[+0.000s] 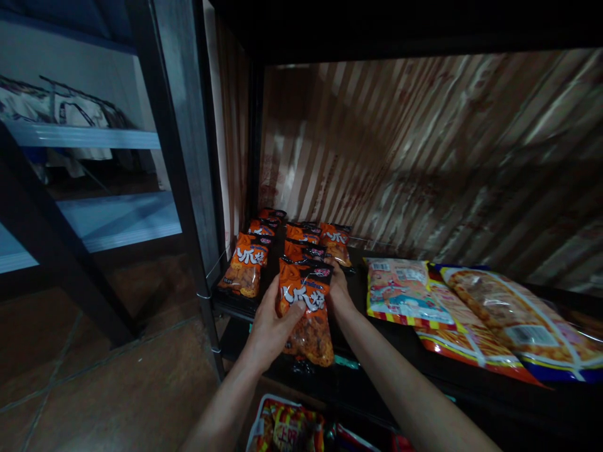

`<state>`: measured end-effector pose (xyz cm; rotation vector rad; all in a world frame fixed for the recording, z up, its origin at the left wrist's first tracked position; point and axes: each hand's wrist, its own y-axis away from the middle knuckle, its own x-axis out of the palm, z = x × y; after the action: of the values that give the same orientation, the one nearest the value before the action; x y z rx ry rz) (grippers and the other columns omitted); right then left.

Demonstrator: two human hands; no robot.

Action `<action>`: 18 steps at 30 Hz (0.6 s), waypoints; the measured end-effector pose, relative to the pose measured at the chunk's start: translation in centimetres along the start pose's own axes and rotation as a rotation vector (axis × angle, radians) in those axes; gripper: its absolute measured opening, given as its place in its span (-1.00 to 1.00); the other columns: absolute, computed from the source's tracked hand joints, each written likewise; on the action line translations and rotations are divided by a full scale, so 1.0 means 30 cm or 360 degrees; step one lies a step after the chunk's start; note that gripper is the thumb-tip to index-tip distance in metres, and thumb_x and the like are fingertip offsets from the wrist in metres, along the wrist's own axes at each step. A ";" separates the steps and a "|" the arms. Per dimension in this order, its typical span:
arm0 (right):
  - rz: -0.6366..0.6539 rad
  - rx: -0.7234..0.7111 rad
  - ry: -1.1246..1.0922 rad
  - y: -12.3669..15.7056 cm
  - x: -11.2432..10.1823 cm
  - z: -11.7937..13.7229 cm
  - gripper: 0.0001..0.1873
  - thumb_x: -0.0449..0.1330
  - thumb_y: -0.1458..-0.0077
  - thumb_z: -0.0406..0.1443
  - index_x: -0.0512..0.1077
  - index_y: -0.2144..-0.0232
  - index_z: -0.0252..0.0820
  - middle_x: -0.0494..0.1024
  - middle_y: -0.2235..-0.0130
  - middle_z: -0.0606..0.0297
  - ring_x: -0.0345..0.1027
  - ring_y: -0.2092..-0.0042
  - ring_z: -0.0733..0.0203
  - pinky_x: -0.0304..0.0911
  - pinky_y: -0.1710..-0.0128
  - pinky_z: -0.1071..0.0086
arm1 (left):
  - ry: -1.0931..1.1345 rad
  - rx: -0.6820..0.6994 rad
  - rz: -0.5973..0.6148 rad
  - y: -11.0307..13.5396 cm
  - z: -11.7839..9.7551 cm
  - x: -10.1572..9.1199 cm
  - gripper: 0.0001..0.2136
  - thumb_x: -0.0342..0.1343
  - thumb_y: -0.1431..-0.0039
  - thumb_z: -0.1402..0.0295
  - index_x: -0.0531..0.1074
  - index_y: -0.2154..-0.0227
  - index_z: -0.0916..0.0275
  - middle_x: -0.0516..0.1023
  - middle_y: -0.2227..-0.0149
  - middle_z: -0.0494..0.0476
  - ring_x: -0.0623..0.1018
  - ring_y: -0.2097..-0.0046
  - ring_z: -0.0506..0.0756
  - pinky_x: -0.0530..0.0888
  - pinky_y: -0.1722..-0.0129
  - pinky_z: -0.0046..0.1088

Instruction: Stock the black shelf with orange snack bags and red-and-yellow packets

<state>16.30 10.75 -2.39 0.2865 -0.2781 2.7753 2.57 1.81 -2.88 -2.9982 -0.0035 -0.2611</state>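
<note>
An orange-and-black snack bag (306, 314) is held upright at the shelf's front edge, its printed side facing me. My left hand (273, 320) grips it from the left, thumb across the front and fingers behind. At its upper right side is my right hand (338, 290), closed against the bag's edge, with most of its fingers hidden. Matching bags stand in rows behind: one snack bag (247, 263) at the left front, another snack bag (336, 242) at the back right, and several more partly covered between them.
On the dark shelf (355, 276) to the right lie larger snack packets (400, 292), overlapping. Below is a white-rimmed container (257, 417) holding colourful packets. A dark metal post (188, 157) bounds the shelf on the left. Cardboard (377, 157) lines the back.
</note>
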 end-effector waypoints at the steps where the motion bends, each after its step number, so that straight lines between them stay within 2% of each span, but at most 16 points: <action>1: -0.0031 0.0042 -0.0032 0.004 0.001 0.008 -0.62 0.33 0.34 -0.02 0.29 0.51 -0.04 0.45 0.61 0.48 0.48 0.42 0.11 0.38 0.45 0.32 | 0.0009 -0.0002 0.0005 -0.001 0.001 0.000 -0.33 0.25 -0.03 0.19 0.20 -0.21 0.17 0.40 -0.15 0.21 0.35 -0.20 0.23 0.23 -0.22 -0.15; 6: -0.0087 0.0155 -0.0046 0.018 -0.005 0.033 -0.58 0.36 0.45 -0.07 0.32 0.49 -0.06 0.49 0.58 0.45 0.48 0.40 0.08 0.37 0.45 0.31 | 0.0056 0.0029 0.0044 0.001 0.001 0.001 -0.32 0.25 -0.03 0.21 0.19 -0.22 0.17 0.42 -0.13 0.21 0.40 -0.16 0.22 0.28 -0.19 -0.16; 18: -0.0036 0.0264 0.0137 0.046 -0.017 0.075 -0.57 0.35 0.44 -0.08 0.33 0.47 -0.09 0.48 0.61 0.45 0.43 0.49 0.12 0.32 0.50 0.33 | 0.0057 0.0020 0.0112 0.015 -0.041 0.004 -0.36 0.19 -0.10 0.22 0.15 -0.22 0.21 0.37 -0.18 0.22 0.40 -0.16 0.19 0.29 -0.19 -0.19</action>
<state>16.67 8.81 -0.57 0.2081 -0.0232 2.7836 2.50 1.19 -1.70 -2.9738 0.1033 -0.3060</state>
